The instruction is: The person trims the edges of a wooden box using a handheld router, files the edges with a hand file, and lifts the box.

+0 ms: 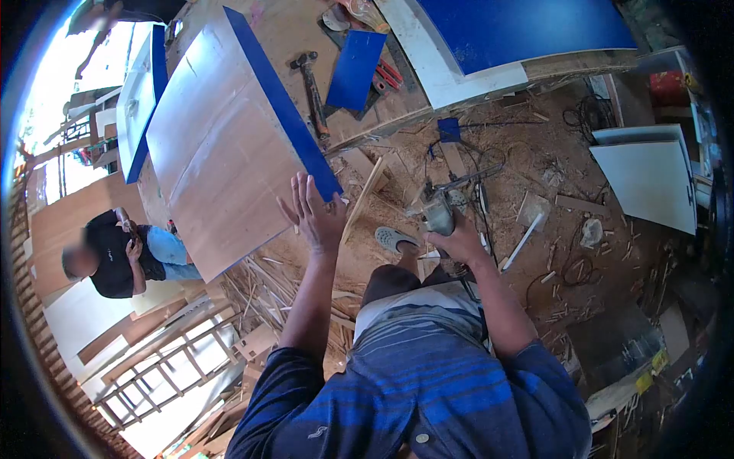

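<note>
My left hand is open with its fingers spread, at the near corner of a large wooden panel. Whether its fingertips rest on the panel or hover over it, I cannot tell. A blue strip runs along the panel's right edge. My right hand is closed around a corded power tool with a grey-green body, held in front of my thigh. The tool's exact kind is unclear. Its dark cable hangs near my leg.
A hammer and a blue board piece lie on the workbench, near red-handled pliers. Wood strips and shavings cover the floor. White panels lean at right. Another person sits at left, beyond the panel.
</note>
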A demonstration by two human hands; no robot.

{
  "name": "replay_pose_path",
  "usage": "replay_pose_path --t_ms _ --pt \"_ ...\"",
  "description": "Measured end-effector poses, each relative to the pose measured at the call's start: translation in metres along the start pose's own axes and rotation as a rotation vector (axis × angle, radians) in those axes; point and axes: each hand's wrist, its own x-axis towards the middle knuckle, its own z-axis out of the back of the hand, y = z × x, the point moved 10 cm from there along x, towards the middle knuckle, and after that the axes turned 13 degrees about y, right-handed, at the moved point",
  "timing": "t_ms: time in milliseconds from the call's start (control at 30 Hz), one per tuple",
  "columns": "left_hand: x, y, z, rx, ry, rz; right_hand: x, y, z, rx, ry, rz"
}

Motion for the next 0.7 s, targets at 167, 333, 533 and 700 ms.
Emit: replay_pose_path --t_ms 167,333,533,700 --pt "-0.01 -0.002 0.003 0.003 -0.09 0.193 0.005 -0.003 -0.002 0.089 0.042 0.023" --pt "-0.01 -0.001 0.002 0.007 -0.147 0.127 0.017 -0.015 -0.006 0.006 0.034 0.015" --pt "-0.004 0.023 0.016 -0.172 0.02 -0.116 0.02 -0.002 -0.014 0.038 0.081 -0.022" --pt "0.019 0.063 0.036 -0.117 0.201 -0.142 0.046 0.019 -0.038 0.008 0.118 0.014"
